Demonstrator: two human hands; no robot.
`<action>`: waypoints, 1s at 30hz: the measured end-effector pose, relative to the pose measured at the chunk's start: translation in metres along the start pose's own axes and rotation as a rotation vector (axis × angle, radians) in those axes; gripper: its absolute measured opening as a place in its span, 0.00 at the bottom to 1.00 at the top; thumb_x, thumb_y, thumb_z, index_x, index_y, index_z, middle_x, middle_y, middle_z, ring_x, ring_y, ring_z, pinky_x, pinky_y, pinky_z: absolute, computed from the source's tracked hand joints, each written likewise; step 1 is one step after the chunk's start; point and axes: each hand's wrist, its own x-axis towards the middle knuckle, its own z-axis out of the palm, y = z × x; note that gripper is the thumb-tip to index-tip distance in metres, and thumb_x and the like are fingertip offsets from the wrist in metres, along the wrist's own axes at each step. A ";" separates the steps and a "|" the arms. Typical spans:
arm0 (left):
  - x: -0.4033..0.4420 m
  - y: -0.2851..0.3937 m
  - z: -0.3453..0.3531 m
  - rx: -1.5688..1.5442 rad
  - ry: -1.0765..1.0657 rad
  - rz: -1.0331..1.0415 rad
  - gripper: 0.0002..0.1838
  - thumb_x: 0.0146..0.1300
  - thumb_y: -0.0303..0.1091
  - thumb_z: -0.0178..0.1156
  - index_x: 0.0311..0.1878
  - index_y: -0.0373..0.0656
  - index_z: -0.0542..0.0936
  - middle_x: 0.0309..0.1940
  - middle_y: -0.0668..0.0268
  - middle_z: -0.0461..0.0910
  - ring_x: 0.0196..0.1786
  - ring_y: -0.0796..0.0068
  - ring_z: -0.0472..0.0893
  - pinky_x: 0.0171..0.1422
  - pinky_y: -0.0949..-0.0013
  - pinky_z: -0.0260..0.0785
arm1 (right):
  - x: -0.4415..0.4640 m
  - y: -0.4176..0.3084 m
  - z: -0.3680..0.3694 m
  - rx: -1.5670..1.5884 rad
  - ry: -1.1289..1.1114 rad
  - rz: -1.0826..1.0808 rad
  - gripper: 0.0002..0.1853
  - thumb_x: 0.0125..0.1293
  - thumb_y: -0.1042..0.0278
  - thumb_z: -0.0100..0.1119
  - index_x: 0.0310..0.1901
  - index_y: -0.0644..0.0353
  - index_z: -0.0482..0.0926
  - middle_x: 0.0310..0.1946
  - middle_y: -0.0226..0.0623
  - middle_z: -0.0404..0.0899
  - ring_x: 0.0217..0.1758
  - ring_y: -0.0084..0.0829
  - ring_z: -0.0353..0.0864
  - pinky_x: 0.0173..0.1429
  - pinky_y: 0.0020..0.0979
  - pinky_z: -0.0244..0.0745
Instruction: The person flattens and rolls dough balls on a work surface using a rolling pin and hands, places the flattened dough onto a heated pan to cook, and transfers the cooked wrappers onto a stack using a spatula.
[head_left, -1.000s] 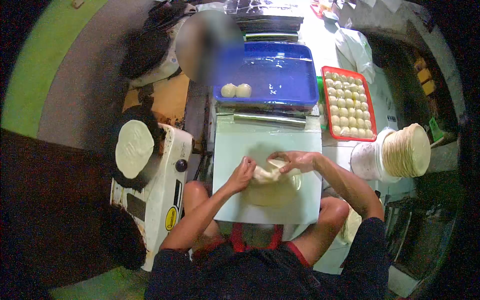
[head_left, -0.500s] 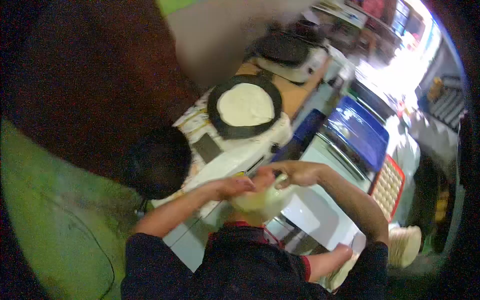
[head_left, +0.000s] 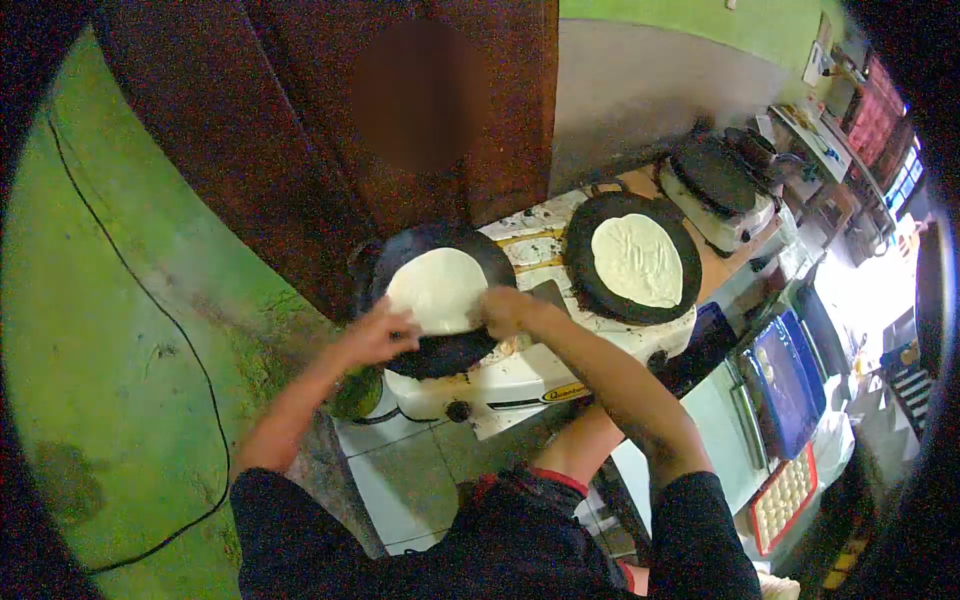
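My left hand (head_left: 380, 335) and my right hand (head_left: 510, 312) hold a round, thin sheet of pale dough (head_left: 435, 285) by its near edge. The far part of the sheet lies over the left black griddle pan (head_left: 440, 355). Fingers of both hands are pinched at the rim, slightly blurred. A second dough round (head_left: 640, 262), with a wrinkled surface, rests flat in the right black griddle pan (head_left: 597, 297). Both pans sit on a white two-burner gas stove (head_left: 530, 375).
Another stove (head_left: 725, 195) with a dark plate stands at the far right. On the right are a blue lidded container (head_left: 785, 380) and a red-rimmed tray (head_left: 785, 500) of small dough balls. Brown wooden panels (head_left: 300, 130) rise behind the stove. A black cable (head_left: 185, 335) runs along the green surface.
The view has swung left, showing the left pan. My hands have moved from in front of my body to that pan, and the bunched dough is now a spread sheet.
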 end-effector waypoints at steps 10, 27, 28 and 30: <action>0.016 0.045 0.050 -0.219 -0.008 0.042 0.18 0.74 0.46 0.53 0.47 0.43 0.85 0.42 0.51 0.85 0.49 0.54 0.85 0.64 0.50 0.72 | -0.028 -0.076 0.016 0.187 0.208 -0.050 0.19 0.69 0.59 0.57 0.57 0.59 0.80 0.64 0.52 0.75 0.61 0.53 0.78 0.64 0.45 0.77; 0.092 -0.025 0.055 0.099 0.219 -0.322 0.36 0.77 0.44 0.46 0.75 0.23 0.55 0.79 0.36 0.44 0.82 0.38 0.46 0.84 0.45 0.40 | 0.029 -0.044 0.021 -0.188 0.330 0.351 0.46 0.73 0.29 0.35 0.76 0.65 0.59 0.79 0.56 0.51 0.83 0.49 0.46 0.84 0.50 0.38; 0.091 -0.017 0.054 0.102 0.227 -0.253 0.35 0.77 0.44 0.46 0.74 0.22 0.56 0.79 0.35 0.45 0.81 0.37 0.47 0.84 0.45 0.42 | 0.021 -0.048 0.025 -0.175 0.274 0.312 0.47 0.73 0.28 0.35 0.75 0.66 0.60 0.79 0.55 0.52 0.83 0.48 0.47 0.83 0.50 0.39; 0.093 -0.024 0.072 0.144 0.126 -0.284 0.34 0.77 0.43 0.47 0.73 0.23 0.58 0.78 0.34 0.47 0.81 0.37 0.48 0.84 0.45 0.43 | 0.000 -0.064 0.030 -0.145 0.164 0.232 0.47 0.73 0.28 0.35 0.74 0.68 0.62 0.78 0.53 0.53 0.83 0.46 0.48 0.83 0.50 0.39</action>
